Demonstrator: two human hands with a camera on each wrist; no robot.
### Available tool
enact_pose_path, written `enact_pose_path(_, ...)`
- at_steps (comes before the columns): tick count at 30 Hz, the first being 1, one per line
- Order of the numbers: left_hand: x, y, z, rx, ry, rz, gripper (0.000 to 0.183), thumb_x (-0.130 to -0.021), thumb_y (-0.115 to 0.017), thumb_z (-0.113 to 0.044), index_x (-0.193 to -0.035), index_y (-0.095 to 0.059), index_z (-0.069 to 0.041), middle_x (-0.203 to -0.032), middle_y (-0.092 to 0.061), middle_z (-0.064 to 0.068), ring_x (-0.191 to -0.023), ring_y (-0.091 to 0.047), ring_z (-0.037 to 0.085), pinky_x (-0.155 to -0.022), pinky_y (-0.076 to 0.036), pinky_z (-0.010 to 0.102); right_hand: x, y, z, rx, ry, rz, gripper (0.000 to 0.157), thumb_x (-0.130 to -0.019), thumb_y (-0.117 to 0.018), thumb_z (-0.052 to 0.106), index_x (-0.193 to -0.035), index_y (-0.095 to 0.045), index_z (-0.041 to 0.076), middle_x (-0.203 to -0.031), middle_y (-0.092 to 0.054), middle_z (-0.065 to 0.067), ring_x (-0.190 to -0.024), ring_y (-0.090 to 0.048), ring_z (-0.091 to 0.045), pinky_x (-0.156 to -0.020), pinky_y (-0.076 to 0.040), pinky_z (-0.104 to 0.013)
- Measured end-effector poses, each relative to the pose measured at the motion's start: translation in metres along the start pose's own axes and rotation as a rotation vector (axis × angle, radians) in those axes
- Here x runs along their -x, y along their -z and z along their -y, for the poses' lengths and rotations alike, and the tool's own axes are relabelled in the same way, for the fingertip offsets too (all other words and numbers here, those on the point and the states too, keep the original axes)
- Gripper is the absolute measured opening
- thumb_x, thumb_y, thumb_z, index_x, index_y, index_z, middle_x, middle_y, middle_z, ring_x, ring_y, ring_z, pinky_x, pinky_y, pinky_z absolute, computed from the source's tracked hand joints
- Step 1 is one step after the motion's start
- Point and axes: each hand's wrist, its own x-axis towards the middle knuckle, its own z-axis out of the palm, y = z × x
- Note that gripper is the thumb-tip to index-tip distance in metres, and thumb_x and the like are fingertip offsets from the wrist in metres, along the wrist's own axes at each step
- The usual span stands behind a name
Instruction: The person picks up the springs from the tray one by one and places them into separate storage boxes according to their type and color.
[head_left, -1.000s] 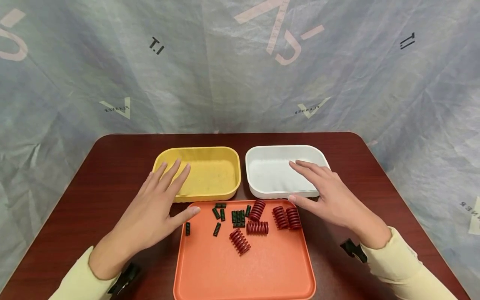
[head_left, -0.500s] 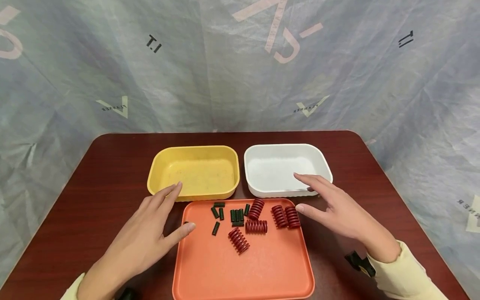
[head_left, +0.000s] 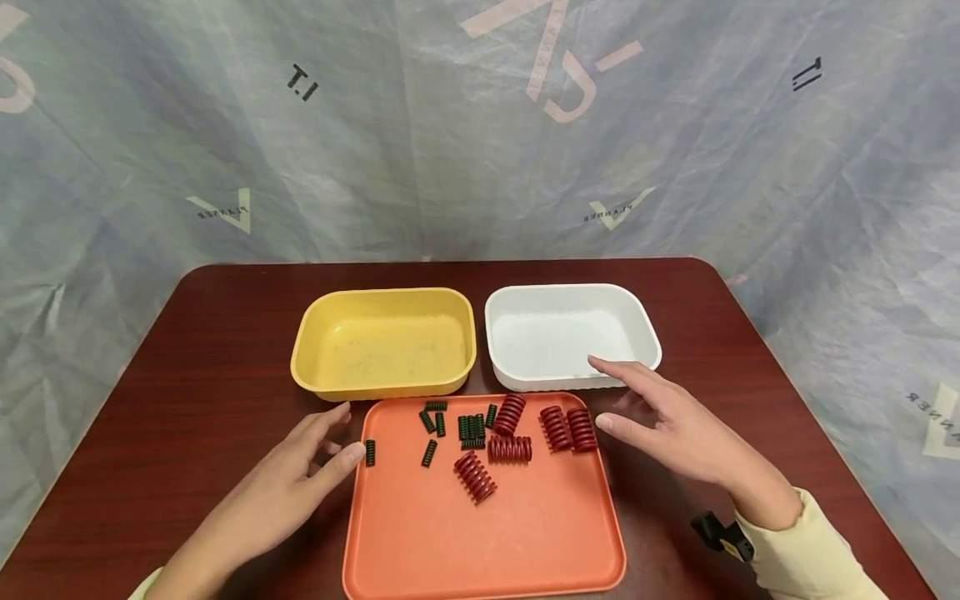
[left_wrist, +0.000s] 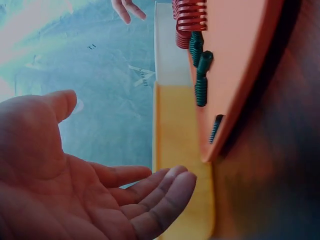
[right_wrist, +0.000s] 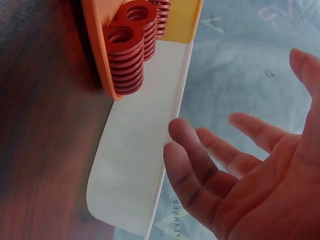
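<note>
An orange tray (head_left: pixel 487 533) holds several large red coil springs (head_left: pixel 475 477) and several small dark green springs (head_left: pixel 429 452). My left hand (head_left: pixel 277 483) hovers at the tray's left edge, fingers loosely bent and holding nothing. Its thumb tip lies right by a lone green spring (head_left: pixel 371 452). In the left wrist view that green spring (left_wrist: pixel 216 129) shows apart from the palm. My right hand (head_left: pixel 675 425) is over the tray's right side with relaxed, spread fingers and nothing in them. Two red springs (head_left: pixel 581 430) lie just left of its thumb.
Behind the tray stand a yellow bin (head_left: pixel 382 390) on the left and a white bin (head_left: pixel 570 383) on the right, both with nothing inside. All rest on a dark red-brown table (head_left: pixel 187 375). A grey sheet (head_left: pixel 337 167) hangs behind it.
My left hand has drawn back from over the yellow bin to the tray's left edge, its fingers bending more. The right hand has lowered slightly and moved a little right.
</note>
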Motion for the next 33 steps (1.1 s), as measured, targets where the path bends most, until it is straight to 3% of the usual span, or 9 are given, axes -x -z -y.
enact_pose_path(4, -0.007, -0.003, 0.010, 0.095, 0.025, 0.024, 0.075, -0.105, -0.053, -0.055, -0.159, -0.035, -0.008, -0.154, -0.046, 0.010, -0.120, -0.058, 0.022, -0.089, -0.055, 0.041, 0.000, -0.001, -0.003, -0.046, 0.006, 0.017, 0.065, -0.099, -0.074, 0.023, -0.156, -0.045, 0.030, -0.137, -0.057, 0.009, -0.085, -0.065, -0.009, -0.072, -0.057, -0.027)
enact_pose_path(7, -0.011, -0.006, 0.015, 0.189, 0.046, 0.061, 0.073, -0.104, -0.059, -0.048, -0.160, -0.033, -0.007, -0.156, -0.043, 0.013, -0.113, -0.061, 0.022, -0.081, -0.056, 0.037, 0.000, -0.001, -0.006, -0.086, -0.004, 0.036, 0.064, -0.099, -0.073, 0.021, -0.156, -0.045, 0.030, -0.140, -0.056, 0.007, -0.083, -0.065, -0.011, -0.069, -0.056, -0.027)
enact_pose_path(14, -0.016, -0.014, 0.024, 0.376, 0.065, 0.116, 0.078, -0.099, -0.072, -0.029, -0.159, -0.030, -0.001, -0.157, -0.039, 0.020, -0.101, -0.067, 0.022, -0.072, -0.060, 0.034, 0.001, -0.004, -0.011, -0.137, -0.030, 0.062, 0.062, -0.100, -0.072, 0.020, -0.156, -0.046, 0.019, -0.150, -0.052, -0.002, -0.089, -0.066, -0.013, -0.074, -0.057, -0.028)
enact_pose_path(24, -0.019, -0.022, 0.032, 0.421, 0.027, 0.118, 0.083, -0.093, -0.079, -0.016, -0.157, -0.031, 0.003, -0.155, -0.037, 0.024, -0.102, -0.065, 0.027, -0.068, -0.063, 0.036, 0.008, -0.005, -0.011, -0.173, -0.017, 0.011, 0.058, -0.099, -0.071, 0.013, -0.153, -0.050, 0.018, -0.147, -0.054, -0.005, -0.095, -0.068, -0.014, -0.081, -0.058, -0.027)
enact_pose_path(28, -0.019, -0.026, 0.034, 0.430, 0.012, 0.104, 0.082, -0.092, -0.080, -0.009, -0.157, -0.032, 0.005, -0.152, -0.037, 0.025, -0.101, -0.064, 0.027, -0.066, -0.063, 0.035, 0.011, -0.009, -0.016, -0.244, -0.028, 0.033, 0.056, -0.100, -0.069, 0.011, -0.153, -0.049, 0.014, -0.151, -0.052, -0.011, -0.098, -0.070, -0.019, -0.083, -0.059, -0.028)
enact_pose_path(33, -0.021, -0.029, 0.036, 0.421, 0.003, 0.085, 0.078, -0.092, -0.078, -0.003, -0.156, -0.034, 0.006, -0.147, -0.039, 0.025, -0.099, -0.063, 0.027, -0.063, -0.063, 0.034, 0.014, -0.014, -0.024, -0.356, -0.063, 0.088, 0.053, -0.102, -0.065, 0.009, -0.153, -0.048, 0.009, -0.149, -0.052, -0.019, -0.093, -0.072, -0.028, -0.074, -0.062, -0.034)
